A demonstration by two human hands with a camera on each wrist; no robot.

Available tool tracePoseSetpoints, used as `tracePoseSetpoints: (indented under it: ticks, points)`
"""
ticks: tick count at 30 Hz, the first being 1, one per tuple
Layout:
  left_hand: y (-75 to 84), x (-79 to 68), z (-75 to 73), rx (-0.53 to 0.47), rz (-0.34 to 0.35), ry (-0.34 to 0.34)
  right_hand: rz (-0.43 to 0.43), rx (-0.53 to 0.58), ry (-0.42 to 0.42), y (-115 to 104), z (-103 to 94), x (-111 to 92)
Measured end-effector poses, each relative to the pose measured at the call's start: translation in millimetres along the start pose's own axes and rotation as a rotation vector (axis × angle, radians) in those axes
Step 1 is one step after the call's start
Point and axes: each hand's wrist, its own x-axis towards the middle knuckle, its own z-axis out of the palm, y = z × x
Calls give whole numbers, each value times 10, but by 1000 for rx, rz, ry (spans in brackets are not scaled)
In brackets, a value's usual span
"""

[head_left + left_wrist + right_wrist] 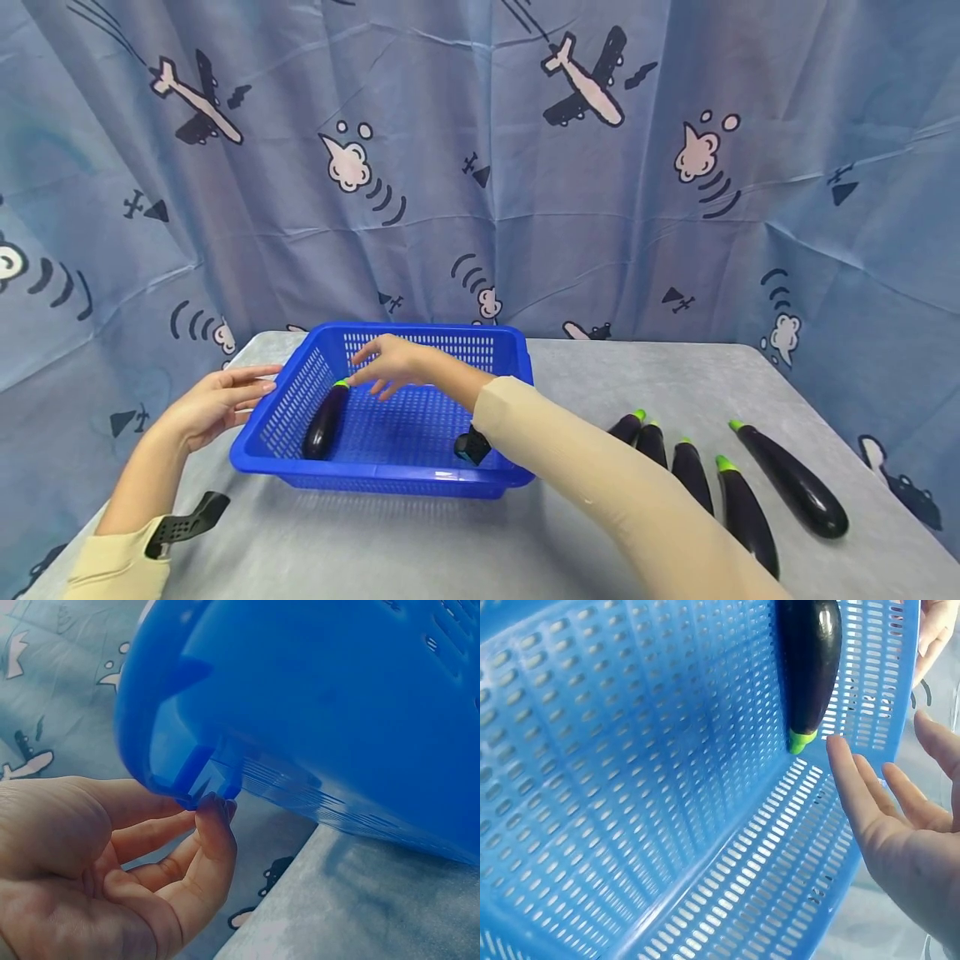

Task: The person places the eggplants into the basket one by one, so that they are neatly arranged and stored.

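A blue plastic basket (408,479) with slotted walls sits on the table. Inside it, along the left wall, lies one dark purple eggplant (326,423) with its green stem end toward the back. My left hand (217,406) pinches the basket's left rim; in the left wrist view its fingertips meet at the rim's underside (214,780). Over the basket's interior reaches my right hand (399,363), fingers spread and nothing held. In the right wrist view those fingertips (837,747) point toward the eggplant's green end (801,741), with a gap between.
Several more eggplants (791,479) lie on the grey table (630,371) to the right, some partly hidden behind my right sleeve (600,483). A blue curtain (420,233) with printed airplanes hangs just behind the table.
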Motion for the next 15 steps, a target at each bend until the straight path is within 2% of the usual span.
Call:
tracePoseSetpoints:
  ticks: [8, 15]
  points:
    - [-8, 19, 7, -17, 4, -3, 0, -71, 17, 83, -43, -92]
    - [-10, 9, 2, -21, 8, 5, -8, -88, -14, 53, -25, -119]
